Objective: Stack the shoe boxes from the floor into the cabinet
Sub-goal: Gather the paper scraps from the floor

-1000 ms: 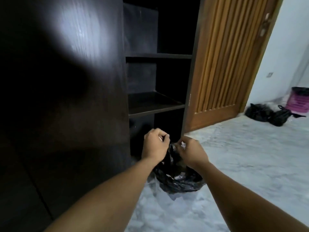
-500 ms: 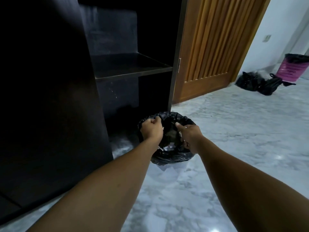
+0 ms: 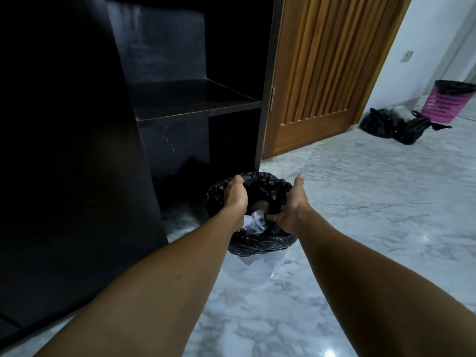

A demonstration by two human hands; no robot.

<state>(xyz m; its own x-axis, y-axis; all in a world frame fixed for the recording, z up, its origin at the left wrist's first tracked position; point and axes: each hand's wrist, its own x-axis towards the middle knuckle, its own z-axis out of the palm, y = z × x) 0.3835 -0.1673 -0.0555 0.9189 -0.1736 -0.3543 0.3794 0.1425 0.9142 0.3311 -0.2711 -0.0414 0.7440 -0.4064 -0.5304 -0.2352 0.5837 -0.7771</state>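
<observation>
A black plastic bag (image 3: 260,243) sits on the marble floor in front of the dark cabinet (image 3: 77,150). My left hand (image 3: 235,195) grips the bag's left rim. My right hand (image 3: 292,207) is at the right rim with its thumb stretched out; its fingers reach down inside the opening. Crumpled white paper (image 3: 253,222) and something brown show inside the bag. No shoe box is plainly visible. The cabinet stands open, with a bare dark shelf (image 3: 195,104) and a lower compartment beneath it.
A wooden slatted door (image 3: 327,73) stands right of the cabinet. Two black bags (image 3: 396,124) lie on the floor at the far right, beside a pink basket (image 3: 448,101) lined in black. Marble floor (image 3: 360,215) spreads to the right.
My view has dropped towards the floor. My hands have pulled the bag's mouth apart, so it gapes wider, and my right thumb has come off the rim.
</observation>
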